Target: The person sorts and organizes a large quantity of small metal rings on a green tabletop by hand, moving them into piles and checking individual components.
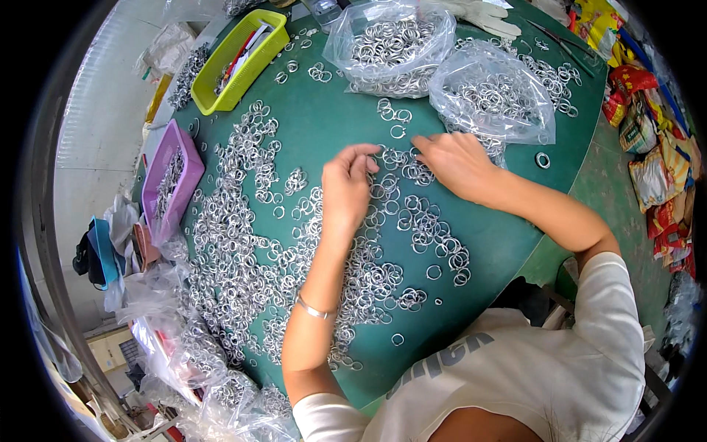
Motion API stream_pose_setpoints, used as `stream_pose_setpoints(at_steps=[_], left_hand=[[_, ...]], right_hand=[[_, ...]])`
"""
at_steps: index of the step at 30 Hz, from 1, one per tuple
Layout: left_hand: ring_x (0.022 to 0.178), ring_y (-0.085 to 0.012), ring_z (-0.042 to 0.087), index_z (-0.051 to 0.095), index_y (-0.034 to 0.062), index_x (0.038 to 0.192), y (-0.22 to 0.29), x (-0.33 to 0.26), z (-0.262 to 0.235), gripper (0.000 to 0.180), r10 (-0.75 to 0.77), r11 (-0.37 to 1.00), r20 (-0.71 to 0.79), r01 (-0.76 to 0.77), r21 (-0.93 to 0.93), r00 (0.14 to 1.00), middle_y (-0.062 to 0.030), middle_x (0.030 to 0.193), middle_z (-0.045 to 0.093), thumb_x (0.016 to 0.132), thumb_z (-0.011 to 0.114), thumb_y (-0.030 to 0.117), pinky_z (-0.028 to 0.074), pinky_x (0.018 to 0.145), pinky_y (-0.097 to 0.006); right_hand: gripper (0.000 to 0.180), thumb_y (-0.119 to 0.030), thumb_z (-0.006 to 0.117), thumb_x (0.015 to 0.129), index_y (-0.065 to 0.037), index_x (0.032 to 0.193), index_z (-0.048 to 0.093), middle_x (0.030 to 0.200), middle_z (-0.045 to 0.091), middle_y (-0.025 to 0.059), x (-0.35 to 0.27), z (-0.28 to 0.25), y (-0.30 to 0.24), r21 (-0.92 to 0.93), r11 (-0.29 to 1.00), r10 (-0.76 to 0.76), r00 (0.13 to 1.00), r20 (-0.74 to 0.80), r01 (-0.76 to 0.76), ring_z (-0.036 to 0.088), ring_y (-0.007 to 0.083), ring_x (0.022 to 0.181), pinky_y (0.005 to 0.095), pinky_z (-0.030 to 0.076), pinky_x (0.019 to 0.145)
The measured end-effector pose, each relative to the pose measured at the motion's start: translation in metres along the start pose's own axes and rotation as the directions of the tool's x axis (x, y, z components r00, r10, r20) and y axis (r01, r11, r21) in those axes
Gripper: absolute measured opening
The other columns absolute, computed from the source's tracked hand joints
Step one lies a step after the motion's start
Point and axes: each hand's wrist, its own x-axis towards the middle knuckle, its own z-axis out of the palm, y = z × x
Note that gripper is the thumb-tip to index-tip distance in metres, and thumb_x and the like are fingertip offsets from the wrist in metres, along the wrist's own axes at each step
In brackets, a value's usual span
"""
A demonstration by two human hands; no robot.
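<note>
Sorting through metal rings [412, 214] on a green desk [324, 125], both hands work near the desk's middle. Left hand [346, 184] is curled, fingertips [368, 156] pinched together on a ring at the top of the loose cluster; a thin bracelet [315, 309] sits on that forearm. Right hand [456, 162] lies palm down, fingers loosely spread and touching the rings just beside the left fingertips; cannot tell whether it grips one. Rings are scattered thick across the desk's left half [236, 243] and thinner toward the near edge.

Two clear plastic bags full of rings sit toward the far edge: one [394, 44] at the far middle, one [493, 92] just beyond the right hand, touching the rings there. A yellow-green basket [239, 62] stands at the far left corner with mixed items inside. A purple tray [173, 180] holding rings sits at the left edge. More crumpled plastic bags [206, 368] with rings pile at the near left edge. A white glove [486, 15] lies at the far edge. A single ring [543, 160] lies alone near the right edge. Colourful packets [655, 169] sit on the floor off the right side.
</note>
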Motion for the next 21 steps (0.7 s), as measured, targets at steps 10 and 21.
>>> stream_pose_setpoints(at_steps=[10, 21], left_hand=[[0.046, -0.0186, 0.045, 0.061, 0.001, 0.085, -0.015, 0.057, 0.015, 0.03, 0.39, 0.701, 0.112, -0.374, 0.608, 0.914, -0.0068, 0.052, 0.047, 0.066, 0.078, 0.018, 0.037, 0.047, -0.033], [0.048, -0.0185, 0.046, 0.06, 0.0008, 0.095, -0.01, 0.048, -0.017, 0.03, 0.242, 0.782, 0.006, -0.199, 0.591, 0.97, -0.0071, 0.053, 0.047, 0.072, 0.073, 0.014, 0.039, 0.049, -0.033]], right_hand=[[0.02, -0.002, 0.058, 0.072, 0.001, 0.092, 0.054, 0.073, 0.061, 0.017, 0.01, -0.014, 0.003, -0.017, 0.989, 0.149, 0.989, -0.02, -0.15, 0.063, 0.0351, 0.068, 0.0444, 0.049, 0.055], [0.012, -0.003, 0.055, 0.073, 0.002, 0.084, 0.057, 0.068, 0.061, 0.0183, 0.009, -0.006, 0.006, 0.183, 0.982, -0.059, 0.995, 0.084, 0.043, 0.061, 0.0373, 0.064, 0.0454, 0.049, 0.056]])
